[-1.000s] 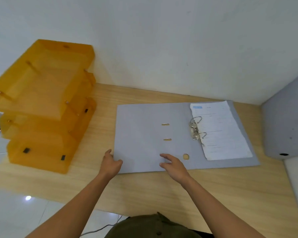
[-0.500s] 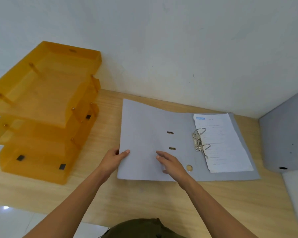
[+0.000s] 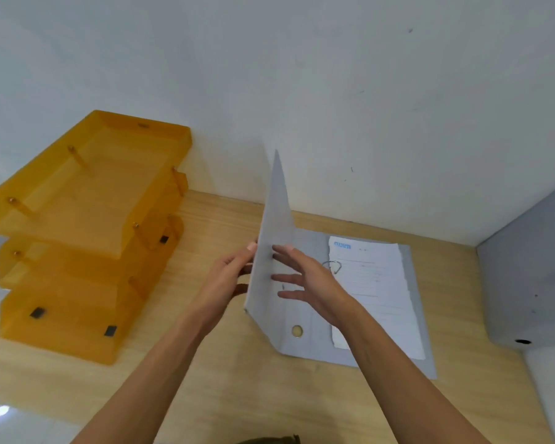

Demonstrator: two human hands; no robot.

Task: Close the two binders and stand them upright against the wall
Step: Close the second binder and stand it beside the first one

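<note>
Binder cover (image 3: 274,225) upright between left hand (image 3: 228,280), right hand (image 3: 314,283).

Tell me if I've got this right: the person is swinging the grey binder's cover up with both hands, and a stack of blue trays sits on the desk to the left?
Nearly. The head view shows both the left hand and right hand on the raised cover of the grey binder, but the trays on the left are orange, not blue.
</note>
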